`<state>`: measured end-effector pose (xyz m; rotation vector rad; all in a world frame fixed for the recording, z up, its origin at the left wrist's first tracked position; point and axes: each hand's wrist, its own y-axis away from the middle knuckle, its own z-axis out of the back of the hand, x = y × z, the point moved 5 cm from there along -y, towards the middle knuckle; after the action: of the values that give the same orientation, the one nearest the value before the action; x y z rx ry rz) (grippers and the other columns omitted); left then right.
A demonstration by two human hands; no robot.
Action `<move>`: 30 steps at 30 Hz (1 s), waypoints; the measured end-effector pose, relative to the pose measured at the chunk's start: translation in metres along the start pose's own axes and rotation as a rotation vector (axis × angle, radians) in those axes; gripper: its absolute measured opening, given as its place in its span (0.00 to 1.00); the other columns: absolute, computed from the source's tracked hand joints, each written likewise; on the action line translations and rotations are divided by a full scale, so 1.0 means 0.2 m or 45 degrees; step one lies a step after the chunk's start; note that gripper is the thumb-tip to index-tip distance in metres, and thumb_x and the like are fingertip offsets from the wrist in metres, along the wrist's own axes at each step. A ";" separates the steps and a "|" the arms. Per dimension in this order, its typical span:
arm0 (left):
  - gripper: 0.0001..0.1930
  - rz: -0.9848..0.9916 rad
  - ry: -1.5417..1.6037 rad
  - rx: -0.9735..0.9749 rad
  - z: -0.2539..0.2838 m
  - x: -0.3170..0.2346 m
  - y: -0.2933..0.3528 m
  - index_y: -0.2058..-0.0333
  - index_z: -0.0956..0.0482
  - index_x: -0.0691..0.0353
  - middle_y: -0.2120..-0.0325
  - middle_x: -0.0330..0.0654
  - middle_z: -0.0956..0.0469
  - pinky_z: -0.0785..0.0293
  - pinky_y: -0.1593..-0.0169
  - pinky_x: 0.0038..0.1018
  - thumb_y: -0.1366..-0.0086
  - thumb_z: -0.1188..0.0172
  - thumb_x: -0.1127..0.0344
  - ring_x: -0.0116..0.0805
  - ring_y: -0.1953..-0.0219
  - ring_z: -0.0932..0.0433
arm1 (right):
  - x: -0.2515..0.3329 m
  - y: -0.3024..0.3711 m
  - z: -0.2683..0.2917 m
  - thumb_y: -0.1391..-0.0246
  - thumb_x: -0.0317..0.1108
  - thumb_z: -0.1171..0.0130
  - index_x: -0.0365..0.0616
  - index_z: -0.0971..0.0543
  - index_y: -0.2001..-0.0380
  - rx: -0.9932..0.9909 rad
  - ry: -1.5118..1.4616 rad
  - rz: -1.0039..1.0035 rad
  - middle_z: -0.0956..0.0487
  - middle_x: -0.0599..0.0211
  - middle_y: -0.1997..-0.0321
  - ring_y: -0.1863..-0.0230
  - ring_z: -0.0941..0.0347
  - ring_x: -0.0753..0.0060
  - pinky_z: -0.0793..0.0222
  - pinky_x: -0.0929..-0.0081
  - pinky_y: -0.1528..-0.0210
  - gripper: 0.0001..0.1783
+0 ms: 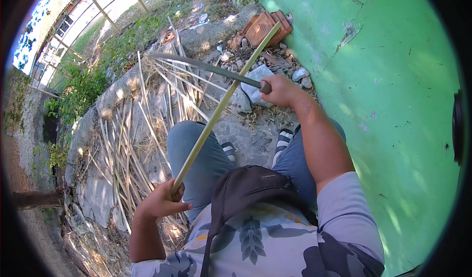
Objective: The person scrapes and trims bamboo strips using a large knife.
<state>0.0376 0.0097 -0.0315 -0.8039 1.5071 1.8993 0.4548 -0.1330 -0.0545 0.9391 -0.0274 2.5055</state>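
Note:
My left hand point(164, 198) is closed round the lower end of a long pale-green strip, which looks like split bamboo point(211, 123). The strip slants up and away to the right, past my knee. In my right hand point(282, 91) is the dark handle of a machete point(209, 68), its long curved blade pointing left. The blade crosses the strip near its upper part; whether the edge bites into it I cannot tell. Both my hands are shut, the left near my left thigh, the right beyond my right knee.
Many thin cut strips point(125, 164) lie heaped on the stone ground at the left. Broken stones point(258, 83) and stacked terracotta tiles point(263, 29) lie ahead. A green wall point(383, 105) runs along my right side. A black bag point(255, 188) hangs at my front.

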 end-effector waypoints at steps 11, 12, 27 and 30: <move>0.23 -0.027 -0.128 -0.018 -0.05 -0.08 0.00 0.67 0.31 0.60 0.75 0.30 0.35 0.38 0.72 0.21 0.49 0.21 0.65 0.19 0.74 0.36 | -0.02 0.00 0.00 0.55 0.35 0.34 0.44 0.15 0.64 0.004 -0.072 -0.078 0.15 0.55 0.66 0.63 0.18 0.55 0.24 0.64 0.57 0.13; 0.23 -0.035 -0.134 -0.013 -0.05 -0.10 -0.01 0.67 0.31 0.60 0.75 0.30 0.35 0.38 0.72 0.21 0.49 0.21 0.65 0.19 0.74 0.36 | -0.16 -0.03 0.00 0.55 0.34 0.34 0.44 0.14 0.60 -0.079 -0.188 -0.198 0.15 0.56 0.63 0.61 0.17 0.58 0.24 0.65 0.56 0.16; 0.16 -0.131 -0.193 0.015 -0.06 -0.06 -0.05 0.65 0.29 0.59 0.76 0.27 0.35 0.40 0.72 0.23 0.40 0.27 0.65 0.19 0.75 0.38 | -0.14 -0.01 0.01 0.55 0.41 0.30 0.40 0.18 0.67 -0.241 -0.036 -0.020 0.18 0.55 0.71 0.69 0.21 0.56 0.26 0.62 0.62 0.16; 0.13 -0.124 -0.039 -0.034 -0.05 0.02 -0.10 0.64 0.28 0.59 0.76 0.27 0.36 0.40 0.73 0.22 0.34 0.32 0.62 0.19 0.75 0.37 | -0.19 -0.02 0.00 0.52 0.43 0.29 0.36 0.19 0.66 -0.410 -0.214 -0.128 0.19 0.58 0.71 0.69 0.23 0.64 0.29 0.63 0.64 0.20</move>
<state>0.0511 0.0036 -0.0488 -0.8414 1.4013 1.8556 0.4816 -0.1459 -0.0783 0.9835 -0.4135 2.2361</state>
